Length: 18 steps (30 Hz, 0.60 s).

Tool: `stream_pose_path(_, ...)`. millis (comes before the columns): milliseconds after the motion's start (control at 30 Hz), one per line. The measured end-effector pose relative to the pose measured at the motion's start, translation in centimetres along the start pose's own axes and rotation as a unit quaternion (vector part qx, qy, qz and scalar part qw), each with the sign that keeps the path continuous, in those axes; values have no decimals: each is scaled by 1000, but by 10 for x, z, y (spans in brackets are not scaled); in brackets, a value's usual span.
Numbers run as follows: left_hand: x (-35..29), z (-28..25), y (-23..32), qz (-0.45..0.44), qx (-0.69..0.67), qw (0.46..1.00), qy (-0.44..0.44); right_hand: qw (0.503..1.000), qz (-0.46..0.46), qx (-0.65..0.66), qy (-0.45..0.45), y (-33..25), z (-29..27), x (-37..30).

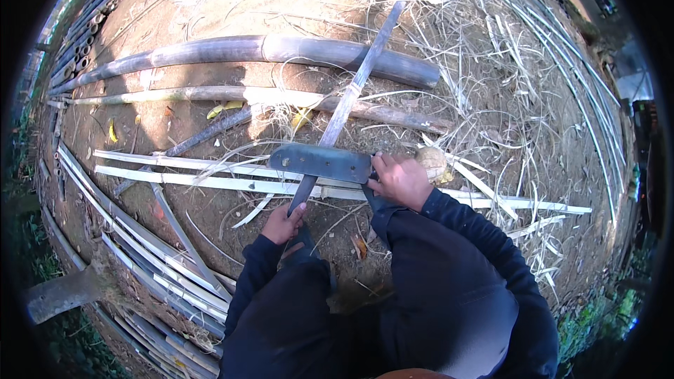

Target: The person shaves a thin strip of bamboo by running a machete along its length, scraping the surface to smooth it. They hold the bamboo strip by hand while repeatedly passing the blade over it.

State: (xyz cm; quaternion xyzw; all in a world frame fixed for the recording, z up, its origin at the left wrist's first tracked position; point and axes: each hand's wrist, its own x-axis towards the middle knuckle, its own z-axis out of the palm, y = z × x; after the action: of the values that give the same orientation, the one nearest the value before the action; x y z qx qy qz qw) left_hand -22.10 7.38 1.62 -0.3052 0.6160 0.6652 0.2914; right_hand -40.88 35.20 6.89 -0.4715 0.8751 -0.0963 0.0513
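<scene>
My left hand [284, 223] is closed around the near end of a long, flat bamboo strip [345, 109], which slants up and right toward the far edge of the view. Across this strip lies the broad, dark blade of a machete [319, 161]. At the blade's right end my right hand [401, 181] is closed on the machete, its handle mostly hidden by the fingers. Below the blade, pale split bamboo strips [196, 180] lie on the ground from left to right.
A thick bamboo pole [225, 50] and a thinner pole [203, 94] lie beyond my hands. Curled shavings [477, 63] cover the ground at right. More split strips [140, 238] lie at left, near a post [63, 296]. Bamboo poles [84, 45] are stacked at far left.
</scene>
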Motion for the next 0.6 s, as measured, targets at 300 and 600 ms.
stream_pose_path(300, -117, 10, -39, 22, 220, 960, 173, 978, 209, -8, -12, 107, -38, 56)
stream_pose_path(600, -143, 1, -65, 17, 216, 952, 215, 998, -47, -28, -28, 85, -23, 58)
